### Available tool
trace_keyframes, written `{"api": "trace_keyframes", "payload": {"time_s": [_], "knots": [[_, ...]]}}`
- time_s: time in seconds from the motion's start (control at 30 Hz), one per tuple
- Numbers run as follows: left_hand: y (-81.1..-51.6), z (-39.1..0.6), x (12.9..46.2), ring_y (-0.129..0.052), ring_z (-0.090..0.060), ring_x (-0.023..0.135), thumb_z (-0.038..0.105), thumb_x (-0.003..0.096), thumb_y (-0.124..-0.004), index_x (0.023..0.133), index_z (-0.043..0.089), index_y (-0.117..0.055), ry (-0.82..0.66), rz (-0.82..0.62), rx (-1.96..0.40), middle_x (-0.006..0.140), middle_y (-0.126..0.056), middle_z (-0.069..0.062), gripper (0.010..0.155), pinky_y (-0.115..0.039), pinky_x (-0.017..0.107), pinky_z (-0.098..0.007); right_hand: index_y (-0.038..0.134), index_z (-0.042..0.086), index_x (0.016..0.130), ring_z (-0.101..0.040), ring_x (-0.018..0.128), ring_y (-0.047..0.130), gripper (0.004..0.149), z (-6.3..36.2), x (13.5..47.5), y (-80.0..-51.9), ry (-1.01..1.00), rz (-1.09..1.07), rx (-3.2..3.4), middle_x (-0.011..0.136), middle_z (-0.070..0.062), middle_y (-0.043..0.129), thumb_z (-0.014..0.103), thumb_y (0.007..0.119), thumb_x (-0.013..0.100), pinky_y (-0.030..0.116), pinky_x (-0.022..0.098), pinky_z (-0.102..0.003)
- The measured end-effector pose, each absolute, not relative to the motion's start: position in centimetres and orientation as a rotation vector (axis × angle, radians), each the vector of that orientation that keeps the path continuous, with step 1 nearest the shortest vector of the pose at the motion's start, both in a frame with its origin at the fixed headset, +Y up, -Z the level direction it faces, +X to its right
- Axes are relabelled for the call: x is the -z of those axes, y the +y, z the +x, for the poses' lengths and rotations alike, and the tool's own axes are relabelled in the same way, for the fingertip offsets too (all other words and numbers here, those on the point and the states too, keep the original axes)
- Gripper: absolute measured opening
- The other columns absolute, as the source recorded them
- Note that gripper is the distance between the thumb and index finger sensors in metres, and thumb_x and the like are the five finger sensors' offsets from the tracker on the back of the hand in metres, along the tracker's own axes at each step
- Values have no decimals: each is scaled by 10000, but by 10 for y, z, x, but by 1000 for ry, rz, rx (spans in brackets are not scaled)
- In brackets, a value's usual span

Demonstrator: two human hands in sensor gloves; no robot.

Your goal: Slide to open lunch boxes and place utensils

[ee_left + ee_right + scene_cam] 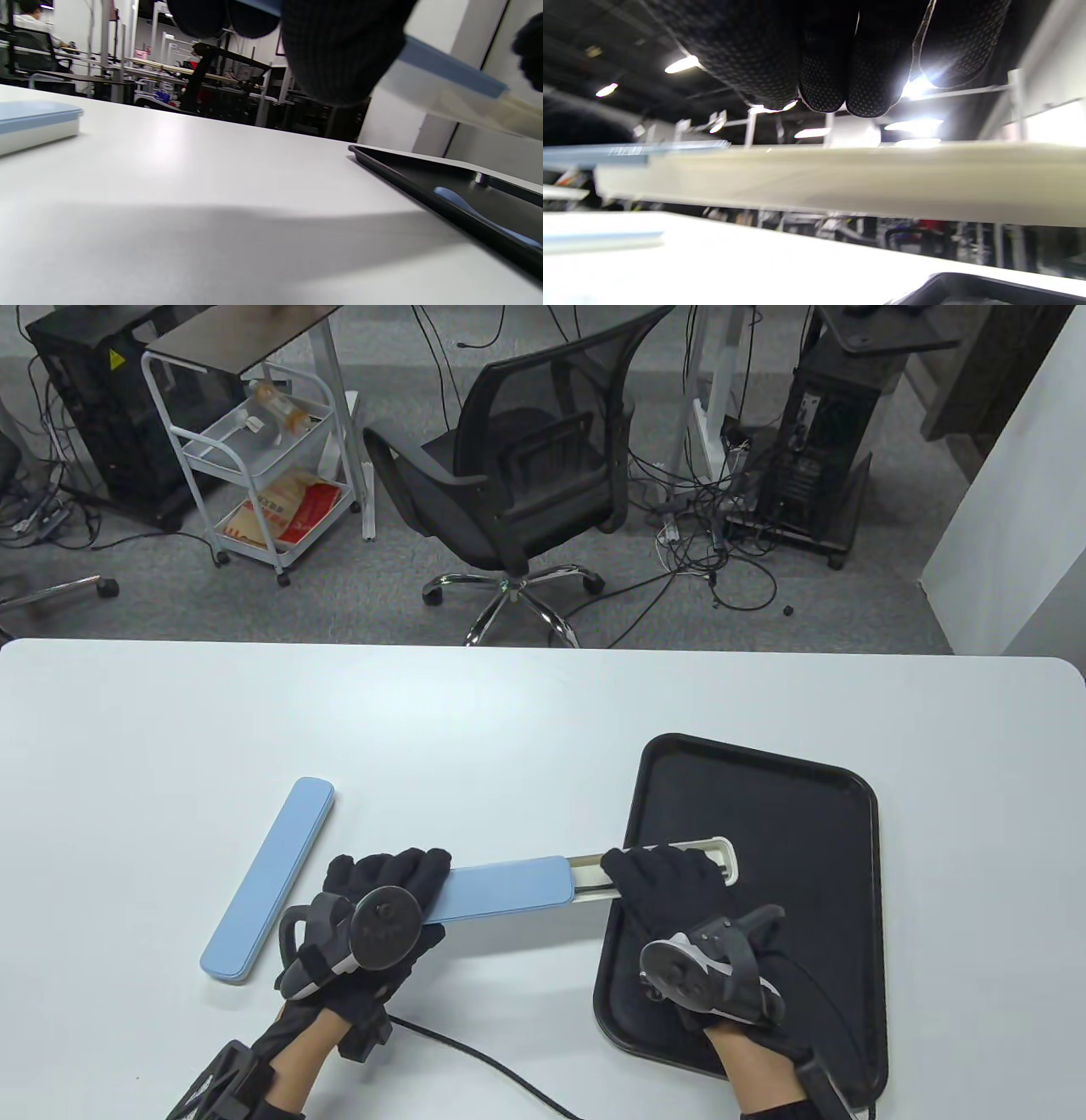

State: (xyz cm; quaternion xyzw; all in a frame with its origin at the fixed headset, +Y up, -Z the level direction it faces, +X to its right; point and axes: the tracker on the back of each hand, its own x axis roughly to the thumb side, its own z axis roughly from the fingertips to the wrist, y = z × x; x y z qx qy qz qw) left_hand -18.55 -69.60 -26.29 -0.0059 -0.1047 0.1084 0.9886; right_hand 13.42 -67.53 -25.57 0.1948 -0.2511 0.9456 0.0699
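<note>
left hand [386, 899] grips blue lid [501, 886] | right hand [670, 878] grips white box base [717, 848] over black tray [848, 789] | lid half slid off | second box [270, 878] lies closed on table [509, 712]

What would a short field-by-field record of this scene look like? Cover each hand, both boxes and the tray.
left hand: grips the blue lid of the held box
right hand: holds the white base over the tray
held box: lid slid partly off, above the table, inner channel showing
second box: closed, flat on the table, left of the hands
tray: black, on the table's right; the left wrist view shows something blue lying in it
</note>
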Motion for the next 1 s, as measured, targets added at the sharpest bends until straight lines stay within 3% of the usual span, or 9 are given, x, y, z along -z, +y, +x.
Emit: {"api": "trace_keyframes", "payload": {"time_s": [0.17, 0.4, 0.5, 1.0], "knots": [[-696, -195, 266, -559, -316, 1049, 422, 456, -937, 1109, 315, -440, -83, -13, -244, 1145, -487, 47, 827, -359, 766, -748, 733, 160, 1018, -383, 782, 924, 610, 151, 267, -681, -452, 231, -2835, 907, -107, 894, 369, 946, 487, 758, 607, -595], [-695, -203, 269, -560, -318, 1049, 424, 457, -936, 1110, 312, -440, -13, -23, -277, 1145, -488, 44, 827, -358, 766, -746, 741, 102, 1013, -377, 701, 982, 644, 150, 279, -707, -32, 27, -2888, 843, -132, 946, 384, 966, 479, 818, 552, -572], [-697, -205, 270, -558, -320, 1049, 419, 460, -938, 1110, 309, -442, -3, -33, -281, 1146, -487, 40, 826, -356, 766, -747, 718, 96, 1028, -388, 709, 977, 664, 142, 281, -719, 117, 30, -2971, 858, -144, 937, 397, 956, 485, 818, 551, -575], [-697, -209, 270, -562, -321, 1049, 419, 458, -941, 1110, 305, -446, 23, -43, -284, 1145, -493, 39, 827, -354, 768, -746, 683, 37, 1037, -381, 670, 996, 692, 104, 281, -752, 305, 117, -3299, 836, -164, 948, 384, 943, 497, 834, 522, -569]]}}
